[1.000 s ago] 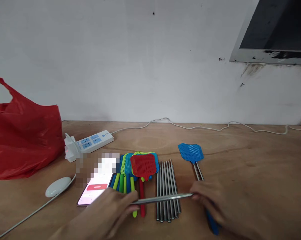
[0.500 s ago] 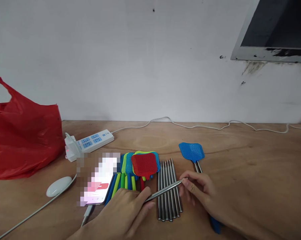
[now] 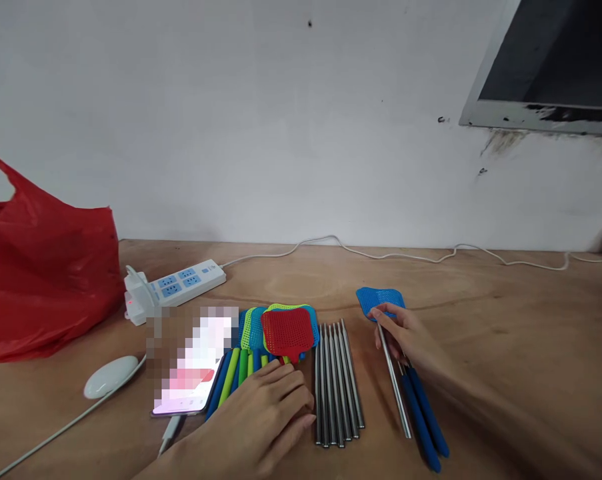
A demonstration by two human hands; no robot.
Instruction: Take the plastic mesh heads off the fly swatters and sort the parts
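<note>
My right hand (image 3: pixel 405 337) pinches the upper end of a thin metal rod (image 3: pixel 395 387), which slants down towards me. Just behind these fingers lies a blue mesh fly swatter head (image 3: pixel 375 300), partly covered by them. Two blue handles (image 3: pixel 425 417) lie to the right of the rod. My left hand (image 3: pixel 261 413) rests with loosely bent fingers over a row of coloured handles (image 3: pixel 229 377), and I see nothing held in it. Beyond it is a pile of fly swatter heads, a red one (image 3: pixel 288 332) on top. Between my hands several metal rods (image 3: pixel 337 393) lie side by side.
A lit phone (image 3: pixel 193 373), partly pixelated, lies left of the handles. Behind it sits a white power strip (image 3: pixel 191 280) with a cable along the wall. A white oval object (image 3: pixel 111 377) and a red plastic bag (image 3: pixel 51 273) are at left.
My left hand has let go of the metal rod and moved over the coloured handles. My right hand has carried the rod right, beside the blue handles, turning it lengthwise.
</note>
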